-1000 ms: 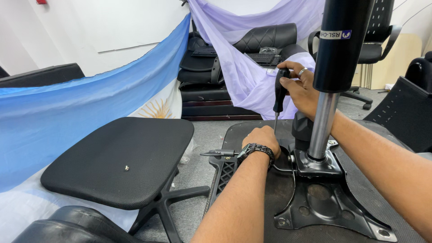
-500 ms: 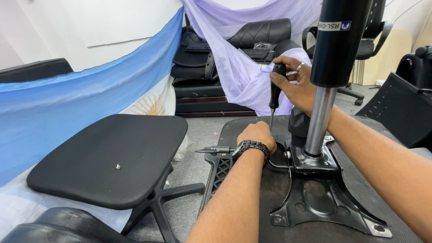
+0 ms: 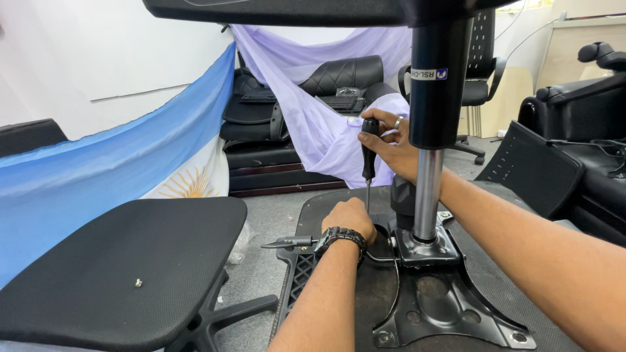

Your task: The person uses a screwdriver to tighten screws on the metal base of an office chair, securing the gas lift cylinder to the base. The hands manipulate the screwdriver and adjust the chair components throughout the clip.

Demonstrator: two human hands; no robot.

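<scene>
— Where was the screwdriver [image 3: 368, 156], and how did the fingers sit on it?

— It stood upright over the upturned chair seat [image 3: 339, 300]. The right hand [image 3: 391, 146] had its fingers [image 3: 386, 135] wrapped tight around the black handle from behind, a ring showing on one of them. The thin shaft ran straight down out of the fist and ended just beside the left hand [image 3: 349, 218].

— And that left hand?

— It was curled into a loose fist, knuckles up, pressed on the seat at the foot of the shaft. Whether anything was pinched inside it, I couldn't tell. It wore a dark wristwatch [image 3: 339, 238], and a grey lever [image 3: 290, 243] stuck out sideways just beside the wrist.

— What stood around them?

— The black metal mounting plate [image 3: 450, 306] lay bolted on the seat, with the gas cylinder [image 3: 427, 150] rising from it, right next to the right wrist. A second seat pad [image 3: 111, 274] rested well apart to the left.
</scene>
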